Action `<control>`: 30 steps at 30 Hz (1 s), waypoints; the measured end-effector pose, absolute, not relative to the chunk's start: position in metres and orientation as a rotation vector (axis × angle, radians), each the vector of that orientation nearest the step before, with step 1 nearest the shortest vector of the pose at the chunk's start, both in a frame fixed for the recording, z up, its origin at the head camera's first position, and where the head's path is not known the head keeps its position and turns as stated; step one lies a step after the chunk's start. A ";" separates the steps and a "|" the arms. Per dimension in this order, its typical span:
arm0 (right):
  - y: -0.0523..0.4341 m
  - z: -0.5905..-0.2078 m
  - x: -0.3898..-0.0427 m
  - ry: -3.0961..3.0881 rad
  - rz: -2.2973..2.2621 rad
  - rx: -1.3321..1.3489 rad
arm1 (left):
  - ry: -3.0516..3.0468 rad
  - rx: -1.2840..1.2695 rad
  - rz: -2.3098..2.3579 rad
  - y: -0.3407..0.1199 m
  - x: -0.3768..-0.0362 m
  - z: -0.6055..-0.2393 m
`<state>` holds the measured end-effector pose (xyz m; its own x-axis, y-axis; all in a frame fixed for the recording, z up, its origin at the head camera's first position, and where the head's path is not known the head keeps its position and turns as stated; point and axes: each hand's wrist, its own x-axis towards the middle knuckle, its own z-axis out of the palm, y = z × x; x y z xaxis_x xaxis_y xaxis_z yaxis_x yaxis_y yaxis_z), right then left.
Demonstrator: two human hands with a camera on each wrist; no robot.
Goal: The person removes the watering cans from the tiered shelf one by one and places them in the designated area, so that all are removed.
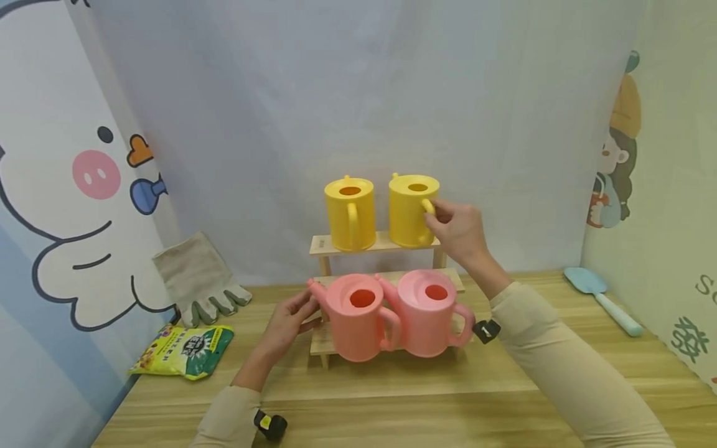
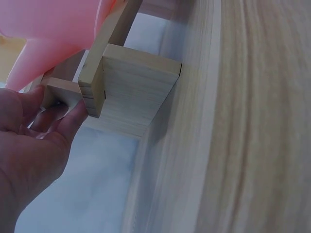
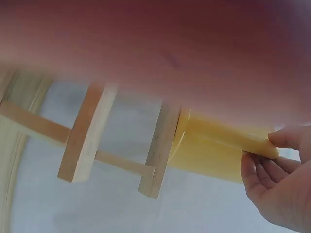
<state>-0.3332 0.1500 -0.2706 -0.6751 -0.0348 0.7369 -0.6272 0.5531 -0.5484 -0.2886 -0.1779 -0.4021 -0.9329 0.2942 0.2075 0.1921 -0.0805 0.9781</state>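
Note:
A tiered wooden rack [image 1: 317,244] carries four toy-like watering cans. On its top tier are a left yellow watering can [image 1: 336,218] and a right yellow watering can [image 1: 404,214]. My right hand [image 1: 460,231] pinches the right one's handle between thumb and fingers, also visible in the right wrist view [image 3: 265,145]. Lower down sit a left pink watering can [image 1: 358,333] and a right pink watering can [image 1: 426,330], spouts pointing left. My left hand [image 1: 287,325], beside the left pink spout, grips the left end of a rack tier [image 2: 92,92] with curled fingers.
At left, a grey work glove [image 1: 193,270] leans on the wall near a green and yellow packet [image 1: 187,351]. A light blue hand shovel [image 1: 607,302] lies at far right on the wooden table [image 1: 392,410]. Printed curtains enclose the back and sides.

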 end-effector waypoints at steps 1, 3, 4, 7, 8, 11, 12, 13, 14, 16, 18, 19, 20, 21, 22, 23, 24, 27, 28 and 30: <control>0.152 -0.270 -0.334 -2.102 1.114 0.520 | 2.078 0.558 2.187 -0.178 -0.289 -0.402; 0.154 -0.270 -0.334 -2.112 1.135 0.494 | 2.079 0.557 2.188 -0.178 -0.289 -0.402; 0.155 -0.270 -0.334 -2.113 1.156 0.476 | 2.081 0.553 2.189 -0.178 -0.289 -0.402; 0.158 -0.271 -0.336 -2.112 1.202 0.411 | 2.084 0.536 2.194 -0.179 -0.288 -0.402; 0.159 -0.272 -0.337 -2.106 1.216 0.388 | 2.086 0.527 2.195 -0.179 -0.288 -0.402; 0.161 -0.274 -0.339 -2.085 1.230 0.320 | 2.084 0.524 2.193 -0.179 -0.287 -0.402; 0.162 -0.274 -0.339 -2.080 1.228 0.306 | 2.084 0.523 2.191 -0.179 -0.287 -0.402; 0.163 -0.274 -0.340 -2.078 1.226 0.292 | 2.084 0.521 2.190 -0.179 -0.287 -0.403; 0.164 -0.274 -0.340 -2.074 1.233 0.285 | 2.086 0.521 2.187 -0.179 -0.287 -0.403; 0.165 -0.274 -0.339 -2.081 1.248 0.270 | 2.090 0.514 2.183 -0.179 -0.287 -0.402; 0.166 -0.273 -0.339 -2.088 1.287 0.260 | 2.091 0.508 2.183 -0.178 -0.287 -0.401; 0.166 -0.272 -0.338 -2.090 1.309 0.255 | 2.090 0.507 2.183 -0.178 -0.287 -0.401; 0.167 -0.271 -0.338 -2.090 1.333 0.250 | 2.088 0.508 2.184 -0.178 -0.287 -0.400; 0.167 -0.271 -0.338 -2.092 1.346 0.246 | 2.085 0.511 2.185 -0.178 -0.288 -0.400; 0.167 -0.270 -0.338 -2.092 1.359 0.245 | 2.082 0.515 2.185 -0.178 -0.288 -0.400; 0.167 -0.270 -0.338 -2.092 1.368 0.245 | 2.077 0.520 2.188 -0.178 -0.289 -0.401; 0.167 -0.270 -0.338 -2.092 1.370 0.245 | 2.072 0.523 2.189 -0.179 -0.290 -0.402; 0.167 -0.270 -0.338 -2.101 1.364 0.244 | 2.066 0.530 2.190 -0.181 -0.295 -0.407; 0.167 -0.270 -0.338 -2.105 1.359 0.244 | 2.066 0.531 2.192 -0.181 -0.296 -0.409; 0.167 -0.270 -0.339 -2.109 1.365 0.242 | 2.071 0.526 2.194 -0.181 -0.299 -0.413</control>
